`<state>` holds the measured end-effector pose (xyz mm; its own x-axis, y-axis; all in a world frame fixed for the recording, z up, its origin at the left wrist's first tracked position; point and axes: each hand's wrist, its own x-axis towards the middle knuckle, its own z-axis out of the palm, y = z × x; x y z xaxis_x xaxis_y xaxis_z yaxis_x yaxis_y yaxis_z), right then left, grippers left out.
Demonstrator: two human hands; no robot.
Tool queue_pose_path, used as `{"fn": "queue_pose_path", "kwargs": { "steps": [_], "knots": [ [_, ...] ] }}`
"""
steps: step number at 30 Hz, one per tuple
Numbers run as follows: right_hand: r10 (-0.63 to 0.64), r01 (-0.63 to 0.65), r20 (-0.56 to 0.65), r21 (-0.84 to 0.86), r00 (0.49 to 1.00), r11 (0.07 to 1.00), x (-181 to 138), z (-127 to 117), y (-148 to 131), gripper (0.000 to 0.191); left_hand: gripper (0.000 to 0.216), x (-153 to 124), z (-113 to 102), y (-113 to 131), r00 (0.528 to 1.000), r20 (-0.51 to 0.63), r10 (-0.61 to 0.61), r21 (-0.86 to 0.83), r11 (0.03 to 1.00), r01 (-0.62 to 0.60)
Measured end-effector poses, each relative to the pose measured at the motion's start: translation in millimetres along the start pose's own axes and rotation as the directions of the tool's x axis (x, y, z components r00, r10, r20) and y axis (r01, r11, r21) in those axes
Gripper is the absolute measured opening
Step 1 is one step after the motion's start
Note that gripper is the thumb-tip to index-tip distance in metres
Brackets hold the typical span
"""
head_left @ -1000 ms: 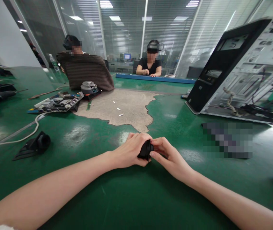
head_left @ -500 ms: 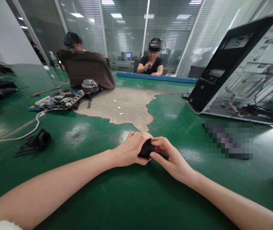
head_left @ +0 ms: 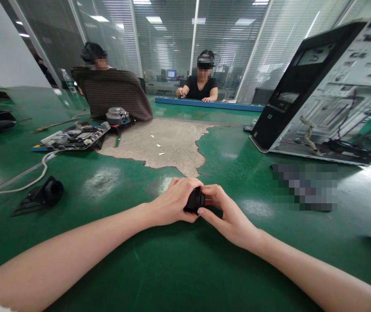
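Observation:
Both hands meet at a small black part (head_left: pixel 192 202) just above the green tabletop (head_left: pixel 159 264). My left hand (head_left: pixel 176 200) wraps round it from the left, its fingers closed over the far side. From the right, my right hand (head_left: pixel 226 216) pinches its edge between thumb and fingertips. What kind of part it is I cannot make out, as the fingers cover much of it. Off to the left lies a black plastic piece (head_left: pixel 47 193) with a round opening.
An open computer case (head_left: pixel 279 93) stands at the right, near a blurred-out dark object (head_left: pixel 305 188). At the left lie a circuit board (head_left: pixel 75 138), a pale cable (head_left: pixel 39 175) and a metal-topped fan-like part (head_left: pixel 118 115). A chair (head_left: pixel 110 93) and two people are beyond.
My view has shifted slightly to the right. Both hands keep their grip on the black part. Across the table, the seated person's raised hand has come down.

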<state>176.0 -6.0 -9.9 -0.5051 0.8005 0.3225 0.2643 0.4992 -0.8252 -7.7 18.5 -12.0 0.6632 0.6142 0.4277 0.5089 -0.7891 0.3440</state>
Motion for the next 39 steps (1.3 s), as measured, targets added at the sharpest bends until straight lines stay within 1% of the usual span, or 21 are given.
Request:
{"fn": "queue_pose_path", "kwargs": {
  "steps": [3,6,10,14,17,21,23,26,28,31,34,39],
  "knots": [
    [-0.040,0.039,-0.035,-0.018,0.999,0.999,0.2,1.3,1.0,0.018,0.056,0.6,1.6,-0.7,1.000,-0.015,0.002,0.002,1.000,-0.002],
    [-0.016,0.018,-0.057,0.027,0.998,0.999,1.9,1.8,3.3,0.018,0.056,0.9,2.5,-1.4,1.000,-0.019,0.002,-0.003,1.000,-0.002],
    [0.072,-0.070,-0.020,0.091,0.997,0.993,3.7,1.1,5.1,0.030,0.057,0.9,2.2,-1.7,1.000,-0.022,0.008,-0.004,1.000,-0.008],
    [0.085,-0.087,0.019,0.102,0.996,0.991,2.6,0.8,3.5,0.025,0.057,1.1,1.4,-1.4,1.000,-0.009,0.005,-0.005,1.000,-0.005],
    [0.049,-0.051,0.019,0.079,0.999,0.996,0.9,1.1,1.6,0.026,0.057,1.3,1.3,-1.0,1.000,-0.002,0.007,-0.003,1.000,-0.007],
    [-0.049,0.048,-0.035,-0.023,0.998,0.999,0.4,1.0,2.1,0.020,0.057,1.9,1.0,-0.9,1.000,-0.009,0.004,0.000,1.000,-0.004],
    [-0.058,0.057,-0.054,-0.023,0.997,0.998,1.2,1.1,3.9,0.018,0.057,2.2,0.6,-1.0,1.000,-0.009,0.001,-0.002,1.000,-0.001],
    [0.001,0.002,-0.056,0.059,0.998,0.998,2.8,1.4,6.5,0.025,0.057,2.0,0.0,-0.8,1.000,-0.007,-0.004,-0.012,1.000,0.004],
    [0.050,-0.047,-0.029,0.112,0.998,0.993,3.4,1.3,6.8,0.030,0.057,1.5,-0.3,-0.7,1.000,-0.005,-0.005,-0.017,1.000,0.005],
    [0.069,-0.071,0.019,0.136,0.997,0.988,2.8,0.6,4.5,0.028,0.057,0.9,-0.7,-0.4,1.000,0.000,0.001,-0.018,1.000,-0.001],
    [0.035,-0.037,0.020,0.102,0.999,0.994,1.3,-0.1,0.8,0.027,0.058,0.8,-1.3,-0.3,1.000,0.005,0.005,-0.017,1.000,-0.005],
    [-0.056,0.055,-0.048,-0.023,0.997,0.998,0.1,0.2,0.0,0.018,0.057,2.0,-1.0,0.4,1.000,-0.002,-0.002,-0.021,1.000,0.002]
  ]
}}
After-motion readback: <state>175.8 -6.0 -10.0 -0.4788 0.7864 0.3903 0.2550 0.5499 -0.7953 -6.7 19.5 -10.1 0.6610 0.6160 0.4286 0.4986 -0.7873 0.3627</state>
